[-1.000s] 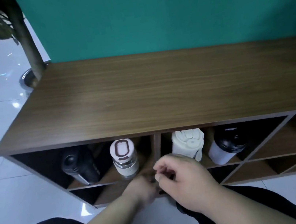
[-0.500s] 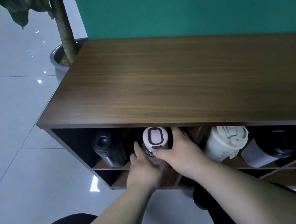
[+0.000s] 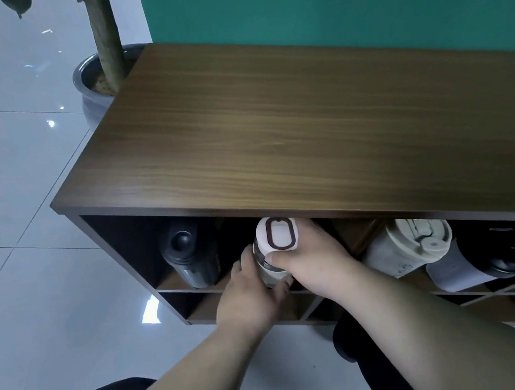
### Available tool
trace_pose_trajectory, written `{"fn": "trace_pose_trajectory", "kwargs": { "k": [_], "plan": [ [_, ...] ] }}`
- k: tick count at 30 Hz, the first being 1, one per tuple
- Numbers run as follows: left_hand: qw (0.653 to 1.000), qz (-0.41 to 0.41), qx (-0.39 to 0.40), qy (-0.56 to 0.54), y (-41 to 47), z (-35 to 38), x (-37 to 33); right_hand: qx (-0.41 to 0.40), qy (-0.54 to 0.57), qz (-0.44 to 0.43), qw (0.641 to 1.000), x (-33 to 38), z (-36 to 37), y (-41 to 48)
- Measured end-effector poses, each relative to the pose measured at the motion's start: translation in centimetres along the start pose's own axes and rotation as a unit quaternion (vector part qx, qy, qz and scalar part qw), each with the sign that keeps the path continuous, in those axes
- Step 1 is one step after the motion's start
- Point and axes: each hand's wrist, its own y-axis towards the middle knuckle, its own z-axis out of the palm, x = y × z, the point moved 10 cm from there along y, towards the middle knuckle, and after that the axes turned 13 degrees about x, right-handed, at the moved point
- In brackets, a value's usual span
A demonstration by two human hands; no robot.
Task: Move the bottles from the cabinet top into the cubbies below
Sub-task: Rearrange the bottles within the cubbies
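From your head camera, both hands close on the glass bottle (image 3: 273,252) at the upper left cubby's mouth: your left hand (image 3: 250,291) cups its body, your right hand (image 3: 313,261) grips around its white lid (image 3: 277,233), beside the black bottle (image 3: 188,258).

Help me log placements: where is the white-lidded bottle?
White-lidded bottle sits at the upper-left cubby's mouth, right of the black bottle, held by the left hand and right hand.

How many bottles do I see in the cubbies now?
4. A black bottle in the left cubby; a white-capped bottle beside it, gripped by both hands; a cream tumbler and a black-lidded cup in the right cubby. Deeper ones may be hidden.
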Motion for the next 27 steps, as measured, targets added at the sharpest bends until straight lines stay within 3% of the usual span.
{"fn": "trace_pose_trajectory", "kwargs": {
  "k": [13, 21, 27],
  "plan": [
    [0.999, 0.032, -0.001, 0.023, 1.0, -0.2, 0.4, -0.007, -0.016, -0.004, 1.0, 0.0, 0.1, -0.3],
    [1.0, 0.015, -0.02, 0.011, 0.5, 0.2, 0.4, 0.012, -0.017, -0.009, 1.0, -0.5, -0.1, -0.1],
    [1.0, -0.019, 0.007, 0.003, 0.1, 0.1, 1.1, 0.003, -0.038, -0.017, 0.999, 0.5, -0.6, -1.2]
  ]
}}
